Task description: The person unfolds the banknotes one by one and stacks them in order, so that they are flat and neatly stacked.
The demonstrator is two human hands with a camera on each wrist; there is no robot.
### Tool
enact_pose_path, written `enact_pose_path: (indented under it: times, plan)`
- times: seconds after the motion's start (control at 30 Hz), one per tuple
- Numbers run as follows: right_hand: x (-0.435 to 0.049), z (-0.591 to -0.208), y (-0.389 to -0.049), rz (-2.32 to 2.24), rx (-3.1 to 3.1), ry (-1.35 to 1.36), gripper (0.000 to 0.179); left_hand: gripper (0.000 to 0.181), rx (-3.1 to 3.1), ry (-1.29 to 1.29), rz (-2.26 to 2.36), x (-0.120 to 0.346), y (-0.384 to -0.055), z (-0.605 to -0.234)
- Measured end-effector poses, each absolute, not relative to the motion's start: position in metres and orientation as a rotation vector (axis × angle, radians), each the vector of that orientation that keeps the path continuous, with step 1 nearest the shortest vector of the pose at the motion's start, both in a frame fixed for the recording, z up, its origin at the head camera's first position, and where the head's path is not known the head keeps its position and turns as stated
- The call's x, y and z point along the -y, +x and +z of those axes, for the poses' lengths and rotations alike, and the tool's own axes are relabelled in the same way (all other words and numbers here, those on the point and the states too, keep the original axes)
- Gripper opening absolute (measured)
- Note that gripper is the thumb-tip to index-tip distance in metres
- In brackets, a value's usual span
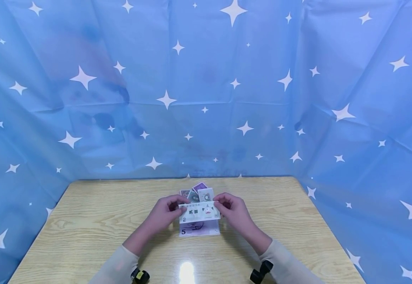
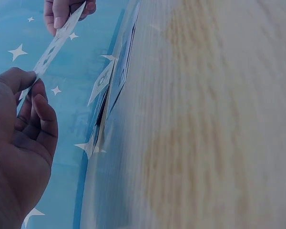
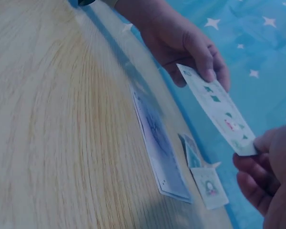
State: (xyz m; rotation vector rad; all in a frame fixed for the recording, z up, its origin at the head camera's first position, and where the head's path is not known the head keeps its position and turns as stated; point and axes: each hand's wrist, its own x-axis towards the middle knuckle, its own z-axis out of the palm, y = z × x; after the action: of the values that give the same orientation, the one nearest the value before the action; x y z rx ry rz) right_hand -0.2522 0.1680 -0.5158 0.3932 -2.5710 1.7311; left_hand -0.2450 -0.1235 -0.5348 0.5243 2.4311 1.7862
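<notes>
A pale green play banknote [image 1: 199, 213] marked 2 is held up off the table between both hands. My left hand [image 1: 164, 211] pinches its left end between thumb and fingers. At the opposite end, my right hand [image 1: 232, 209] pinches the upper right corner; the right wrist view shows this banknote [image 3: 219, 109] flat and tilted. Below it on the table lies a purple play banknote [image 1: 199, 228] marked 5, partly covered in the head view. Just behind are several small cards, among them a whitish one [image 1: 206, 195] and a purple one [image 1: 200, 186].
The light wood table [image 1: 96, 221] ends at a back edge close behind the small cards. A blue curtain with white stars [image 1: 206, 79] hangs behind and at both sides. Dark straps with small devices [image 1: 140, 275] sit at the wrists.
</notes>
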Motion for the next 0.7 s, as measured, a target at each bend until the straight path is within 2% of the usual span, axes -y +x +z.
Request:
enact_pose_path:
  times: [0.7]
  plan:
    - [-0.1732, -0.522, -0.2489, 1.481, 2.709, 0.514, 0.01, 0.022, -2.488, 0.499, 1.649, 0.1236, -0.2452, -0.5407]
